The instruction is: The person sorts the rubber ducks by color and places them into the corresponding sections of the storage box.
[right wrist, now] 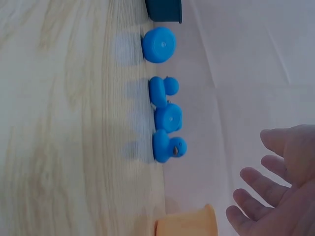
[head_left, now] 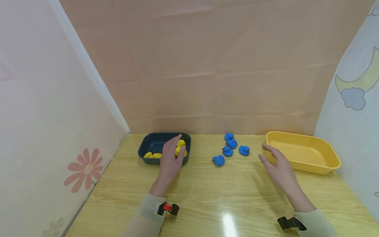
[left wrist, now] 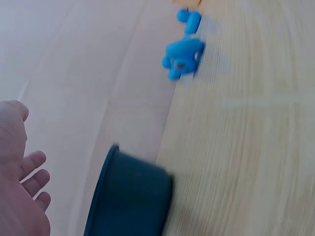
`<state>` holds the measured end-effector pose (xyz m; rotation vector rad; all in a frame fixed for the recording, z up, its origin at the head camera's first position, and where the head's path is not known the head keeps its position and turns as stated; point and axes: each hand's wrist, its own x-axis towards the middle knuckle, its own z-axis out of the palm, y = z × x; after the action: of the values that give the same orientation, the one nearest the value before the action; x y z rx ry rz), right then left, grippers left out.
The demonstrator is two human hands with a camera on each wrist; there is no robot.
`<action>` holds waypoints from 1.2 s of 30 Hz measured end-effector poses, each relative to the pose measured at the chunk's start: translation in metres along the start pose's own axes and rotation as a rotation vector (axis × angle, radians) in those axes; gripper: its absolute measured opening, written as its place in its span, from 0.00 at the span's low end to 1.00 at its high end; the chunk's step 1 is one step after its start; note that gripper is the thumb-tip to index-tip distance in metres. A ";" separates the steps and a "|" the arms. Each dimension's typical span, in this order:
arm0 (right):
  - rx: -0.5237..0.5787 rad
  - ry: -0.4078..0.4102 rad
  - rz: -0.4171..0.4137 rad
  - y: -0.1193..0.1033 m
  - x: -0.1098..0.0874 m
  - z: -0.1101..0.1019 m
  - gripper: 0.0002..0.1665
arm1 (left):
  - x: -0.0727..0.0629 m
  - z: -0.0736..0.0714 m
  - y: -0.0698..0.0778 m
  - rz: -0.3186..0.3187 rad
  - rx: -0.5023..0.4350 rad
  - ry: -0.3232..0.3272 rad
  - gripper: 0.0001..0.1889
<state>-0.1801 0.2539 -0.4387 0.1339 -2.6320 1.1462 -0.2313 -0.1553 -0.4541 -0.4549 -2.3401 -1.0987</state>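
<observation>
My left hand (head_left: 170, 158) is over the near side of a dark blue-green bin (head_left: 161, 134), fingers extended and thumb apart. Several yellow rubber ducks (head_left: 157, 155) lie inside that bin, some seen between thumb and fingers. In the left wrist view the palm holds nothing, and the bin wall (left wrist: 133, 196) shows beyond it. My right hand (head_left: 279, 169) hovers by the left end of a yellow bin (head_left: 299, 135), fingers spread and holding nothing. Several blue rubber ducks (head_left: 227, 151) sit on the table between the hands, some upright and at least one tipped over.
The wooden table (head_left: 207, 197) ends at a brown paper-covered wall (head_left: 213, 82) behind the bins. Pale decorated panels (head_left: 59, 115) stand on the left and right sides. Nothing shows inside the yellow bin. Each wrist wears a black strap.
</observation>
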 end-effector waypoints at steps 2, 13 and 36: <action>-0.003 0.012 0.011 0.005 -0.002 -0.005 0.36 | 0.001 0.007 0.006 -0.005 -0.001 -0.017 0.26; -0.018 0.060 0.080 0.032 -0.014 -0.034 0.38 | 0.002 0.045 0.039 -0.006 -0.037 -0.130 0.27; -0.041 0.241 0.276 0.084 -0.026 -0.085 0.37 | -0.010 0.107 0.062 -0.172 -0.102 -0.262 0.28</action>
<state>-0.1539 0.3729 -0.4500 -0.3636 -2.5079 1.1090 -0.2247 -0.0342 -0.4801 -0.4658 -2.5982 -1.3123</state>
